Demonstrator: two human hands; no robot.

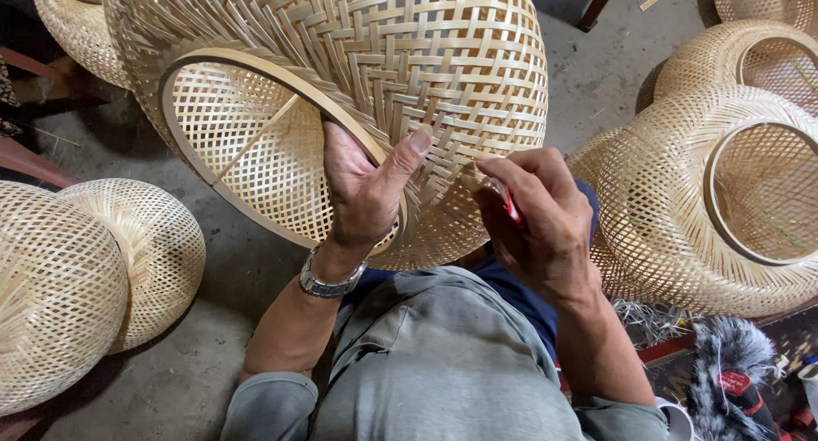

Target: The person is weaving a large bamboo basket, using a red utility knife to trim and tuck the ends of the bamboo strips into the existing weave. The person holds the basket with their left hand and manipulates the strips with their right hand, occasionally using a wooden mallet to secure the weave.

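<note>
grey concrete floor (213, 322) forms the work area; finished woven bamboo shades lie around the seated person, two at the left edge of the floor (85, 279) and a cluster at the right edge (707, 211).

the woven bamboo lampshade (409, 57) in work is held up over the person's lap, tilted, with its round wooden rim hoop (256, 74) facing left and toward the camera. its long axis runs from that hoop up and to the right, away from the body.

left hand (362, 190): clenched on the lampshade at the lower right part of the hoop, fingers inside the opening, thumb pressed on the outer weave. a metal wristwatch (328, 283) sits on this wrist.

right hand (537, 215): closed around a small red-handled tool (512, 209), most of it hidden in the fist; the kind of tool cannot be told. the fingertips touch a loose strip end on the outer weave, just right of the left thumb.

key relation: the worked spot lies between the two hands, directly left of the right hand, which is the nearer one; the left hand only steadies.

cut strip scraps (648, 317) lie near the right elbow, beside a furry grey object (728, 356).
</note>
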